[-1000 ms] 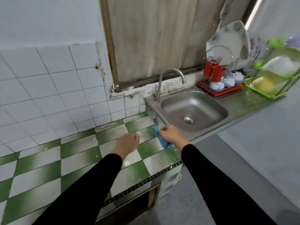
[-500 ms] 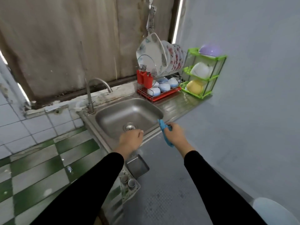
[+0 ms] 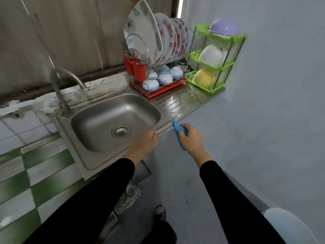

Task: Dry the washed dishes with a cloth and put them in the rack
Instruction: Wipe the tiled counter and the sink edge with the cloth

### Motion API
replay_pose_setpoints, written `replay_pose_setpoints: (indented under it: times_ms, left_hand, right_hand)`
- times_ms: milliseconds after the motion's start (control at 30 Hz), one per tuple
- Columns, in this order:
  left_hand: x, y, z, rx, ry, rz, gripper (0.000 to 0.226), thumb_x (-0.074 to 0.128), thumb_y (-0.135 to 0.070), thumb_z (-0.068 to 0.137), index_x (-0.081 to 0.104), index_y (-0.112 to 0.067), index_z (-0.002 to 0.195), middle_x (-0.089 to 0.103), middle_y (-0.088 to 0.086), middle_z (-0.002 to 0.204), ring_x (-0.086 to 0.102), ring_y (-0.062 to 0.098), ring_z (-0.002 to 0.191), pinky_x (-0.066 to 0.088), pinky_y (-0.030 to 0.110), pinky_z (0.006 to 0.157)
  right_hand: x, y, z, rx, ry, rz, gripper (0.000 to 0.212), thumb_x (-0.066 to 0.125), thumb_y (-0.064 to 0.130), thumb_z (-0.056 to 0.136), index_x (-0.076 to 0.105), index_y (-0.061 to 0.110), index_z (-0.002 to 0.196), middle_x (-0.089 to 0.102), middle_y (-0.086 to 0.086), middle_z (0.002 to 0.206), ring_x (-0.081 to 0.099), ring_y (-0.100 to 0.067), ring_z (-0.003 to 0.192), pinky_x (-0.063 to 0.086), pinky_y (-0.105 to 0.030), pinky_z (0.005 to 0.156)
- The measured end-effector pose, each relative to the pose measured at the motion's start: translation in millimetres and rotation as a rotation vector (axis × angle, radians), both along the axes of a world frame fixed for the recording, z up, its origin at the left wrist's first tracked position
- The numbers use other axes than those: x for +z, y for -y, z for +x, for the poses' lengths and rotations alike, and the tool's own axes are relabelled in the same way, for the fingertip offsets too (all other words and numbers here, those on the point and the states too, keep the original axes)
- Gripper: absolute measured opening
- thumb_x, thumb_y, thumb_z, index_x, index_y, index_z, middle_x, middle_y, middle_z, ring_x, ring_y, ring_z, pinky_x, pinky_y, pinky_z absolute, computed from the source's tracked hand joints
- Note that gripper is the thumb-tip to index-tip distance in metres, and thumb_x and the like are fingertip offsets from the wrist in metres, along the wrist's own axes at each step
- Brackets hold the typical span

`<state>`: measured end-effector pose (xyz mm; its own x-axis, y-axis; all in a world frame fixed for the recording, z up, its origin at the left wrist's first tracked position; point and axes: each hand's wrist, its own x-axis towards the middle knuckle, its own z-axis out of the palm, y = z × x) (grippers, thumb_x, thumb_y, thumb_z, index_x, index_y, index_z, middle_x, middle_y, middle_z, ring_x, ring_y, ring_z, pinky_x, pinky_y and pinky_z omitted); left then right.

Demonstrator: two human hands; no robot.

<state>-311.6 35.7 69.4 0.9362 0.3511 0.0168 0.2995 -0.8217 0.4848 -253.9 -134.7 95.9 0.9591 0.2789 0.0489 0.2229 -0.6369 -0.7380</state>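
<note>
While the rack (image 3: pixel 165 89) stands loaded and the sink (image 3: pixel 95 125) holds nothing, the right hand (image 3: pixel 191 139) clutches the cloth (image 3: pixel 177 129) in curled fingers, the left hand (image 3: pixel 146 142) loosely curled, empty: nearly done, it seems.

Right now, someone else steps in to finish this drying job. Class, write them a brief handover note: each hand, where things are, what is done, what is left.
Left hand: open, holding nothing, at the front rim of the sink.
Right hand: fingers grip the blue cloth, just off the counter's front edge.
Dish rack: plates upright on top, bowls upside down below, red cutlery holder on its side.
Done: rack looks loaded; no dishes in the sink or on the drainboard.
Left: nothing visibly waiting; probably check the racked dishes for wet ones.
</note>
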Motion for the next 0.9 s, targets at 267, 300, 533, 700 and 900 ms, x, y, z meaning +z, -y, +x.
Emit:
replay_pose_setpoints:
  times_ms: [267,300,533,700,900]
  left_hand:
    - [-11.9,-18.0,113.3,0.066,0.047,-0.07,0.038,0.037,-0.034,0.102,0.064,-0.011,0.088,0.068,0.013,0.092,0.062,0.034,0.087,0.048,0.037,0.074]
    - [-12.7,-21.7,126.5,0.067,0.045,-0.073,0.039,0.035,-0.035,0.102,0.064,-0.013,0.089,0.068,0.01,0.09,0.062,0.032,0.086,0.048,0.037,0.073]
    - [-23.7,-41.8,198.4,0.136,0.054,-0.114,0.036,0.033,-0.034,0.104,0.066,-0.019,0.104,0.067,0.006,0.108,0.061,0.03,0.098,0.047,0.035,0.081]
    - [-32.8,-44.3,227.4,0.162,0.057,-0.076,0.037,0.034,-0.033,0.104,0.065,-0.019,0.118,0.065,0.002,0.121,0.06,0.024,0.106,0.047,0.033,0.088]
    - [-41.3,-52.3,258.9,0.316,0.099,-0.065,0.034,0.036,-0.031,0.103,0.062,-0.019,0.121,0.063,0.001,0.123,0.059,0.023,0.109,0.046,0.035,0.094]
  right_hand:
    - [-2.2,-27.9,128.3,0.052,-0.05,0.048,0.036,0.053,0.01,0.097,0.061,0.006,0.132,0.066,-0.012,0.111,0.055,-0.02,0.092,0.032,-0.016,0.066]
    - [-0.8,-32.8,146.0,0.064,-0.05,0.049,0.036,0.054,0.011,0.097,0.061,0.006,0.132,0.066,-0.011,0.112,0.055,-0.019,0.093,0.033,-0.016,0.068]
    - [-12.3,-58.7,242.9,0.162,-0.063,0.044,0.032,0.055,0.008,0.095,0.065,0.004,0.126,0.068,-0.012,0.112,0.055,-0.017,0.093,0.033,-0.012,0.069]
    - [-27.3,-75.6,294.0,0.246,-0.085,0.029,0.033,0.055,0.006,0.095,0.065,0.003,0.127,0.069,-0.014,0.113,0.058,-0.02,0.094,0.033,-0.011,0.069]
    - [-36.3,-105.1,358.2,0.473,0.021,-0.011,0.03,0.056,0.005,0.095,0.064,0.003,0.124,0.066,-0.007,0.098,0.057,-0.016,0.079,0.039,-0.016,0.066]
